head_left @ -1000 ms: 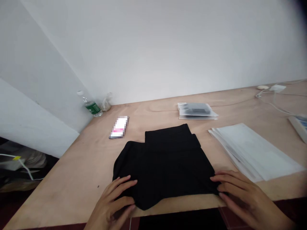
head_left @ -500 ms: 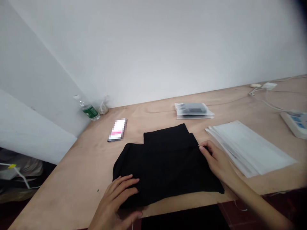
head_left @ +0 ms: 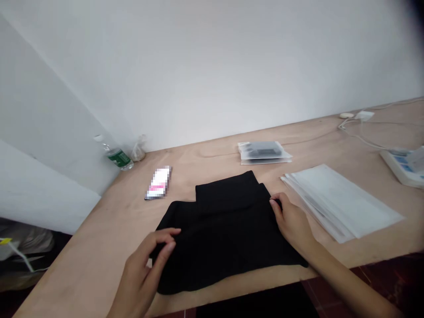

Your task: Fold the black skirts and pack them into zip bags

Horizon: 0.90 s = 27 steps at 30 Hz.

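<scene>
A black garment (head_left: 218,238), folded, lies on the wooden table in front of me, with a narrower folded part jutting out at its far side. At its left edge, my left hand (head_left: 145,256) hovers or rests lightly, thumb and index finger a little apart; whether it touches the fabric is hard to tell. The thumb and fingers of my right hand (head_left: 291,221) pinch the garment's right edge near the upper corner. The lower fingers of both hands are partly hidden.
White translucent plastic bags (head_left: 341,201) lie right of the garment. Behind it sits a filled plastic packet (head_left: 263,152). A phone (head_left: 159,182), a water bottle (head_left: 117,155) and a small bag (head_left: 138,150) are at left. A power strip (head_left: 402,165) with cables is at right.
My left hand has gone from lying spread on the garment's lower left to its left edge, higher up, fingers drawn closer. My right hand stays at the right edge. The view has shifted slightly.
</scene>
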Each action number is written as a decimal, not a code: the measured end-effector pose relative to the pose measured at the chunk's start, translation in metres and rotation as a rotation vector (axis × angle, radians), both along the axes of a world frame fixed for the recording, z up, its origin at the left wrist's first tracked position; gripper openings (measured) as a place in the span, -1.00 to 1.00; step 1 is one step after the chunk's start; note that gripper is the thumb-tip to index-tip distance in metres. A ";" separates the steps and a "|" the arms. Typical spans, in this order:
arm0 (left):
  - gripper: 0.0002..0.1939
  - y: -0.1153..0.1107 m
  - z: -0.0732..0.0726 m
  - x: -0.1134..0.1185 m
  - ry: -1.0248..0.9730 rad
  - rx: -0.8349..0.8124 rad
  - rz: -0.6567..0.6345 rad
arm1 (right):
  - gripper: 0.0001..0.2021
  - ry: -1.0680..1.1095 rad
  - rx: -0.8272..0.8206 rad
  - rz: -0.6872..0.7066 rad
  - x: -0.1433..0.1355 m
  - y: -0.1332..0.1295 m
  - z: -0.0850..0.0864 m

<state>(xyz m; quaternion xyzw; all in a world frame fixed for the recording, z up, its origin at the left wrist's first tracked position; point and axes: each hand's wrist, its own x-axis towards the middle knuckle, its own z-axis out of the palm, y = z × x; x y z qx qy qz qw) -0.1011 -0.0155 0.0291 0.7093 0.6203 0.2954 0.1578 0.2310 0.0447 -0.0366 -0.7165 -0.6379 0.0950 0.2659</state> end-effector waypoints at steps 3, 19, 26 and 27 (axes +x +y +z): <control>-0.82 0.027 0.002 0.005 0.034 -0.059 0.140 | -0.79 -0.016 0.014 -0.008 0.001 0.001 -0.002; -0.64 0.030 -0.017 -0.013 0.366 -0.034 0.475 | -0.68 -0.188 0.328 0.051 0.001 -0.001 0.003; -0.55 -0.013 -0.022 -0.040 -0.128 -0.218 0.551 | -0.82 -0.059 0.319 0.562 -0.049 -0.034 0.040; -0.55 -0.015 -0.024 -0.040 -0.186 -0.230 0.541 | -0.80 -0.077 0.267 0.649 -0.061 -0.037 0.043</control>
